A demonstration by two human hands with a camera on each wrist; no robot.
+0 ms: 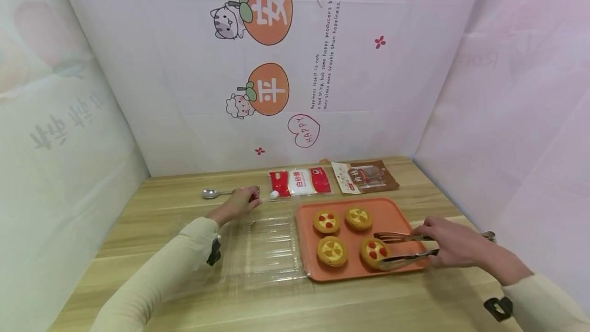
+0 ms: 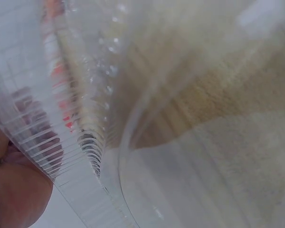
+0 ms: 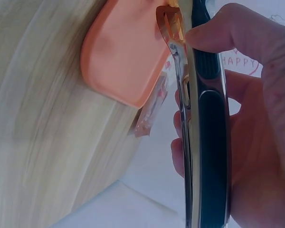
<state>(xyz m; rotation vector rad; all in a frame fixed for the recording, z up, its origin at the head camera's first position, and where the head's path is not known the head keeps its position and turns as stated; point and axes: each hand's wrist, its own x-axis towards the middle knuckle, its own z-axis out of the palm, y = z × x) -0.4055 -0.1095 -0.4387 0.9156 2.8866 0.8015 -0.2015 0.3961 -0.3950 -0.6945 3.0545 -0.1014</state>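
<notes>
While the worktop [image 1: 133,240] was walled by sheets [image 1: 193,91], lid [image 1: 272,245] was gripped by left hand [image 1: 240,202], tongs [image 1: 409,258] by right hand [image 1: 454,242], spoon [image 1: 210,194] part-hidden.

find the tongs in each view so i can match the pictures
Head: lower right, tongs in the right hand, ends at a tart.
Left wrist: not in it.
Right wrist: tongs right of centre, running top to bottom.
Shared landmark: orange tray, in head and right wrist.
</notes>
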